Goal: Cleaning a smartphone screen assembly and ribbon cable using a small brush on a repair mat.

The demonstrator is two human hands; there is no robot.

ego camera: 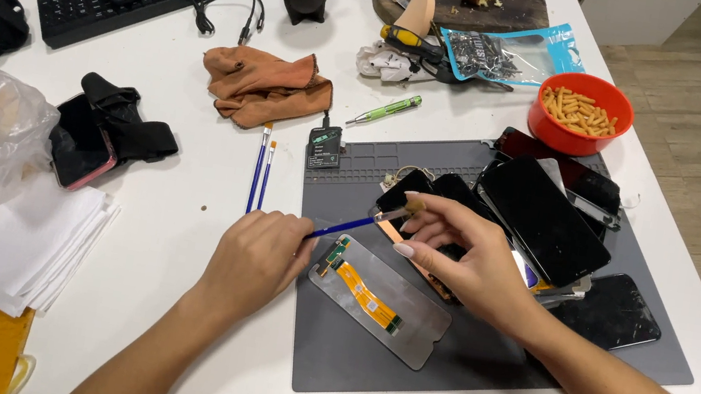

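One blue-handled brush (356,222), thin, bristle tip pinched by right hand (461,260); left hand (254,257) gripping handle end

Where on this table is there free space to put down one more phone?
Bare table lies between the orange cloth, two brushes and strapped phone. The grey mat's front strip, below the screen panel, is bare. Crowded: the phone pile.

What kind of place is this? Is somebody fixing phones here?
It looks like a phone repair bench, perhaps at home. A grey work mat holds a pile of phone screens and a loose screen panel with an orange ribbon cable. The left hand holds a small blue brush.
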